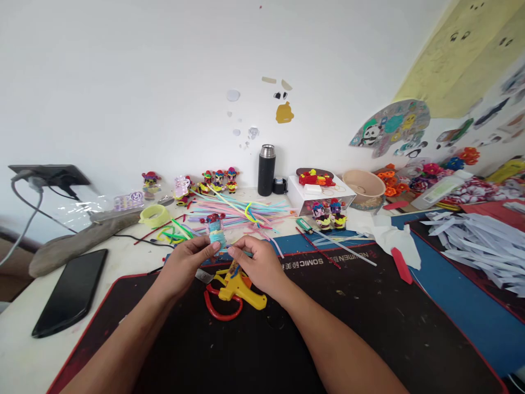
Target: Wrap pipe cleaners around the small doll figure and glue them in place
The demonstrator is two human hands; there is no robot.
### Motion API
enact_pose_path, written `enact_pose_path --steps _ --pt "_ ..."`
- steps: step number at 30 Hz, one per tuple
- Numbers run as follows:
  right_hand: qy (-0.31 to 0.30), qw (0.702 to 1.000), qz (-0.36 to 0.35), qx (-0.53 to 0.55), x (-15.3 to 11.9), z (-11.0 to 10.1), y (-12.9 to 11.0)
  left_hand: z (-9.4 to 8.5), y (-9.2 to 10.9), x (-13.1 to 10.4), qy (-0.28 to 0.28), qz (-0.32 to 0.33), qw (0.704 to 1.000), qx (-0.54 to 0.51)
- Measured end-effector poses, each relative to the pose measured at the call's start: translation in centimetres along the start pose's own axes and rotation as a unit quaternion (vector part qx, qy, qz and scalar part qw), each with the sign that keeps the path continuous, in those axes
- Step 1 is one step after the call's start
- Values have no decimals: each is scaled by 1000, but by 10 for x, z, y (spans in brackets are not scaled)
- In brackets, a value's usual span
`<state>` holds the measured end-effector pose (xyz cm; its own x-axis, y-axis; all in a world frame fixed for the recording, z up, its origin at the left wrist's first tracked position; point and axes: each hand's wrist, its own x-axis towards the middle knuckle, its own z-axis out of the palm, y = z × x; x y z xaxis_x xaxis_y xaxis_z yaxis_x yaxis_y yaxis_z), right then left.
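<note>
Your left hand point(189, 258) grips one light-blue figure point(217, 234), in front of the black bottle point(266, 172); your right hand point(259, 264) pinches one thin teal strip point(247, 253). Three small figures point(219, 179) stand left of the bottle, two larger figures point(329, 215) right, beyond them one bowl point(363, 184), contents unclear.

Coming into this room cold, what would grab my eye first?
Probably the bright yellow glue gun on the black mat, just below the two hands. Next, the spray of pastel stems beyond them, near the black flask by the wall. At far right, a heap of white strips stands out too.
</note>
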<state>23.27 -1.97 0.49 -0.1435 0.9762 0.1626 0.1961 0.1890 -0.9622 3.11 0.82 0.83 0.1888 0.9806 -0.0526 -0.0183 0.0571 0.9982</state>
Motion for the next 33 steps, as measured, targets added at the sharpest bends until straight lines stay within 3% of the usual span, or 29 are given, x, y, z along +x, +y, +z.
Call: enact_pose_path --steps 11,21,33 --pt "24 997 -33 -69 -2 0 -2 0 -1 3 -8 -17 998 57" --pt "27 997 -34 -63 0 -2 1 0 0 2 -20 -31 999 37" --pt "8 1000 -12 14 2 -3 1 3 9 -3 -46 -55 994 -86"
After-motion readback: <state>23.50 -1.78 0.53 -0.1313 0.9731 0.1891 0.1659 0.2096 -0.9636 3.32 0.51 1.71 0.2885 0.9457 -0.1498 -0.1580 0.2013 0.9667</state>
